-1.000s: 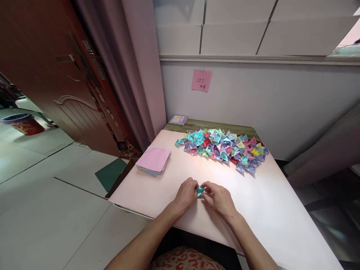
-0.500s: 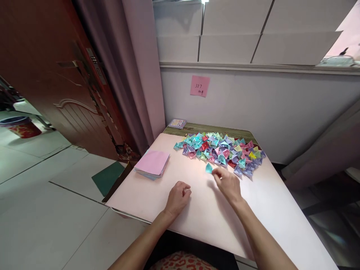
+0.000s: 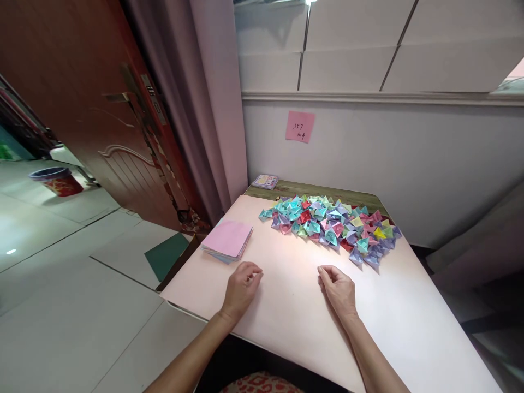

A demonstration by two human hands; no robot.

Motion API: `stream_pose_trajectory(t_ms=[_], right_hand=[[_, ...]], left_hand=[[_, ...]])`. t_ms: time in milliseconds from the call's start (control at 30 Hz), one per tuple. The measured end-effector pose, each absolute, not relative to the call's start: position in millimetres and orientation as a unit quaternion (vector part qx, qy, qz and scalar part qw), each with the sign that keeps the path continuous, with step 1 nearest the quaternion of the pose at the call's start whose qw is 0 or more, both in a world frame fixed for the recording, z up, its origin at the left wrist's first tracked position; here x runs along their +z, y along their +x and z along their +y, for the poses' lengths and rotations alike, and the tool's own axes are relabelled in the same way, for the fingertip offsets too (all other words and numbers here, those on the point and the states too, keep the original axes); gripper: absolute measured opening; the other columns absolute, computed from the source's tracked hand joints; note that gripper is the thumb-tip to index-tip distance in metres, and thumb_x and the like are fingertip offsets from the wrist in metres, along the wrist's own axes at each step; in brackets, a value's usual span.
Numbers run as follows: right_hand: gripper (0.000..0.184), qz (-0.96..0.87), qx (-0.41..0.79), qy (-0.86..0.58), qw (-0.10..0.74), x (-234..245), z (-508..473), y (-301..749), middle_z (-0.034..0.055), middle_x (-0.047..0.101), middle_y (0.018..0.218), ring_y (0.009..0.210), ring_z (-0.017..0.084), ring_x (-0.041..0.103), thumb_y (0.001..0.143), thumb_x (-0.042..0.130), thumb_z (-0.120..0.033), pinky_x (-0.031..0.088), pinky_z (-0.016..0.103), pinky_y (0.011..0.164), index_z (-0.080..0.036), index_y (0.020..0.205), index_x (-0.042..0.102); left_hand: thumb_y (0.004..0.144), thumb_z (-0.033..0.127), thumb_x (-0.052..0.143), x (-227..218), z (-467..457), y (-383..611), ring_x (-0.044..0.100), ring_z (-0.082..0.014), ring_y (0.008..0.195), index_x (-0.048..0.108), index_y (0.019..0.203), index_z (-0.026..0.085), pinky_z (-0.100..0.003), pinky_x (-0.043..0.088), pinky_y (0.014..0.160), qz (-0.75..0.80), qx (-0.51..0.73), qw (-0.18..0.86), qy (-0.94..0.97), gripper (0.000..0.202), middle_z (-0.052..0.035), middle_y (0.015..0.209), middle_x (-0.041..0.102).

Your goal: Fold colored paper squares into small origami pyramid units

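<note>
On the pale pink tabletop [image 3: 295, 305], my left hand [image 3: 241, 289] sits just below a stack of square paper [image 3: 227, 238] with a pink sheet on top. Its fingers are curled, thumb near forefinger, and nothing shows in them. My right hand [image 3: 339, 289] hovers low over the table's right half, fingertips pinched together with nothing visible between them. Beyond it spreads a heap of small folded paper boats [image 3: 313, 226] in teal, purple, pink, red, green and yellow.
A small pile of printed cards [image 3: 265, 181] lies at the table's far left corner. A pink note [image 3: 300, 126] with handwriting is stuck to the wall. To the left are a curtain [image 3: 216, 98], a brown door [image 3: 94, 109] and a bin [image 3: 57, 181].
My right hand has let go of the teal folded paper near the heap and drawn back toward me. My left hand has shifted left, closer to the paper stack. The view has turned slightly left.
</note>
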State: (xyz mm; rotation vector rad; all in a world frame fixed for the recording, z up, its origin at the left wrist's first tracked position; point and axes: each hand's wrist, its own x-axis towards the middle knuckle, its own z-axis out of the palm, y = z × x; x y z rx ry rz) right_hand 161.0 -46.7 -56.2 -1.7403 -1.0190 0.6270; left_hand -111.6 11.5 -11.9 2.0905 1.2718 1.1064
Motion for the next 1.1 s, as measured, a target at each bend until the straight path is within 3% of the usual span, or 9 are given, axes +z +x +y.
stream_pose_trajectory(t_ms=[100,233,367,433,600,733,867,967,1100], right_hand=[[0.038,-0.461,0.209,-0.732,0.456,-57.8,-50.8,159.3,0.0029,0.071,0.066,0.061,0.021,0.066,0.082,0.057,-0.055,0.049,0.028,0.062,-0.019,0.082,0.072],[0.034,-0.487,0.177,-0.744,0.422,-53.3,-53.1,156.6,0.0027,0.074,0.07,0.065,0.022,0.068,0.083,0.055,-0.052,0.048,0.028,0.063,-0.023,0.082,0.073],[0.032,-0.494,0.175,-0.748,0.406,-52.5,-56.0,156.5,0.0016,0.074,0.07,0.065,0.022,0.068,0.084,0.054,-0.05,0.046,0.027,0.061,-0.024,0.083,0.073],[0.031,-0.505,0.166,-0.751,0.392,-52.8,-56.7,156.4,0.0009,0.073,0.069,0.064,0.022,0.068,0.084,0.054,-0.049,0.045,0.027,0.059,-0.024,0.082,0.073],[0.029,-0.51,0.152,-0.754,0.385,-54.1,-55.9,155.2,0.0,0.072,0.068,0.062,0.02,0.067,0.084,0.055,-0.048,0.044,0.026,0.058,-0.025,0.081,0.073],[0.028,-0.516,0.145,-0.751,0.385,-54.8,-54.3,154.9,-0.0004,0.072,0.067,0.061,0.018,0.066,0.084,0.054,-0.046,0.044,0.025,0.058,-0.025,0.08,0.073],[0.028,-0.515,0.143,-0.753,0.384,-55.0,-53.3,155.4,-0.0003,0.072,0.068,0.061,0.018,0.066,0.084,0.054,-0.046,0.044,0.025,0.058,-0.025,0.081,0.073],[0.027,-0.517,0.148,-0.75,0.386,-55.4,-53.2,155.7,0.0,0.073,0.07,0.062,0.019,0.066,0.084,0.054,-0.045,0.045,0.026,0.06,-0.025,0.081,0.073],[0.028,-0.519,0.15,-0.746,0.388,-55.4,-53.3,155.6,0.0011,0.073,0.071,0.062,0.02,0.065,0.085,0.054,-0.045,0.045,0.027,0.062,-0.025,0.082,0.072]], left_hand=[[0.087,0.024,0.056,-4.7,42.4,-124.7,0.06,-0.0167,0.078,0.067,0.081,0.02,-0.029,0.049,0.071,0.481,0.446,0.139,0.742,0.013,-0.004,0.087,0.064],[0.082,0.024,0.062,-3.8,72.6,-142.2,0.059,-0.0238,0.097,0.066,0.09,0.017,-0.037,0.048,0.089,0.547,0.465,0.02,0.695,0.011,-0.0087,0.095,0.063],[0.075,0.031,0.072,-12.3,78.1,-151.4,0.049,-0.0323,0.12,0.061,0.115,0.016,-0.046,0.038,0.103,0.602,0.352,-0.022,0.717,0.044,-0.0154,0.127,0.056],[0.075,0.036,0.072,-13.5,78.9,-152.3,0.047,-0.0337,0.123,0.061,0.118,0.016,-0.046,0.036,0.105,0.62,0.294,-0.014,0.727,0.049,-0.0156,0.131,0.055],[0.081,0.037,0.064,-3.4,82.6,-152.2,0.057,-0.0286,0.107,0.066,0.107,0.013,-0.036,0.041,0.095,0.636,0.231,0.035,0.736,0.036,-0.0124,0.111,0.067],[0.089,0.029,0.051,5.9,79.1,-150.7,0.061,-0.0257,0.097,0.069,0.097,0.015,-0.033,0.042,0.084,0.64,0.184,0.024,0.746,0.025,-0.0121,0.101,0.07],[0.091,0.023,0.043,12.2,78.7,-151.7,0.064,-0.0236,0.086,0.072,0.088,0.017,-0.03,0.041,0.072,0.658,0.163,0.023,0.735,0.03,-0.0111,0.095,0.072],[0.087,0.029,0.051,14.4,86.0,-158.1,0.064,-0.022,0.077,0.073,0.079,0.02,-0.029,0.039,0.066,0.693,0.213,0.064,0.685,0.025,-0.0068,0.083,0.074],[0.07,0.03,0.066,10.6,100.5,-171.0,0.061,-0.018,0.064,0.069,0.063,0.02,-0.026,0.038,0.06,0.715,0.307,0.162,0.606,0.013,-0.0019,0.066,0.069]])
